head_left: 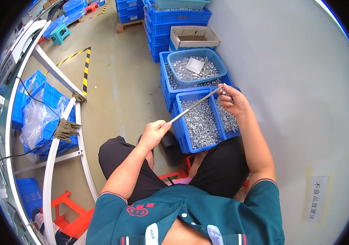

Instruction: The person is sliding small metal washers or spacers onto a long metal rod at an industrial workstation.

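Note:
My left hand (154, 132) grips the near end of a thin metal rod (195, 105) that slants up to the right. My right hand (233, 100) pinches the rod's far tip, where small metal pieces seem to sit, though they are too small to make out clearly. Both hands hover over a blue crate (183, 130) filled with small shiny metal parts (201, 122). Behind it stands a round-cornered blue tub (174, 73) with more metal parts and a clear plastic bag on top. My knees in black trousers are below the crate.
Stacked blue crates (174, 18) and a cardboard box (194, 37) stand further back along a grey wall (297, 81). A white-framed workbench (52, 155) with blue bins and rags is to the left. A red stool (70, 212) sits under me. Yellow-black floor tape (85, 69) marks the aisle.

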Demonstrator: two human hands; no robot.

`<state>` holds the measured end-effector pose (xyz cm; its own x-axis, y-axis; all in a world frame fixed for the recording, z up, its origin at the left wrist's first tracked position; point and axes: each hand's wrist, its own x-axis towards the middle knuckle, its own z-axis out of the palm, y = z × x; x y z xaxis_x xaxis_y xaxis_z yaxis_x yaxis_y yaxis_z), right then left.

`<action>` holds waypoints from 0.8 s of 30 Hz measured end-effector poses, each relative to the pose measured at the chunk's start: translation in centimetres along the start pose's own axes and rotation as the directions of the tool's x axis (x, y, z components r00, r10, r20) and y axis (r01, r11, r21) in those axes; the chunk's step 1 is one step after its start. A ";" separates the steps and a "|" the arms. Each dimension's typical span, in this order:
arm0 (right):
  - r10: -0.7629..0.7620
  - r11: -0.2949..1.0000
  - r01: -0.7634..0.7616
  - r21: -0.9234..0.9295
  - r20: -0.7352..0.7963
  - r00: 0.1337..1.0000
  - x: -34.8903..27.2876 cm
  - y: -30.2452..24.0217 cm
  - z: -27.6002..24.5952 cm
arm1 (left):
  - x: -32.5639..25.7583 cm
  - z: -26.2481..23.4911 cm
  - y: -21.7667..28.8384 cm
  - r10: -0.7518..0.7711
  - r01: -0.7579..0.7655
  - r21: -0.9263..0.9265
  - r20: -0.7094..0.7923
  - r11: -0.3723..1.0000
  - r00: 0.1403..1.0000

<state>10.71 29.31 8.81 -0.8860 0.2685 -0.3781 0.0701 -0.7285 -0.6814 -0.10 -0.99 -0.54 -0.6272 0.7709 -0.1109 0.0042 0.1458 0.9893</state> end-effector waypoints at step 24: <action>0.111 0.935 -0.071 -0.347 0.096 0.989 -1.2 0.6 3.1 | 0.2 -0.6 0.2 0.022 -0.021 0.032 -0.030 0.999 0.999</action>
<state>10.40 26.64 10.80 -0.9125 0.1247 -0.3896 0.2877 -0.4813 -0.8280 -0.72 -1.21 -0.33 -0.6499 0.7550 -0.0868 0.0423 0.1499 0.9878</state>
